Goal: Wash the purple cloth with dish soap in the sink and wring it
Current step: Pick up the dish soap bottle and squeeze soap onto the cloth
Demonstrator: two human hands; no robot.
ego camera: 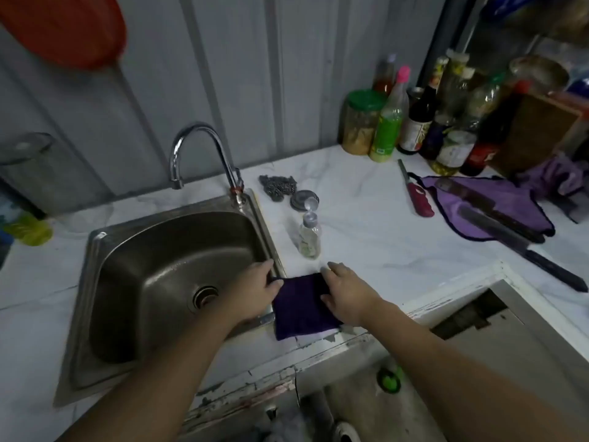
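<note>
The right hand (345,290) covers the purple cloth's (301,309) right edge, and the left hand (259,290) pinches its left edge, so both hands are clamped on the cloth, which lies flat on the tabletop (382,237) between them. The sink (153,282) left of the hands looks empty. Just beyond the right hand stands the dish soap bottle (308,236), holding clear liquid, cap flipped open. The jars farther right are blurred.
</note>
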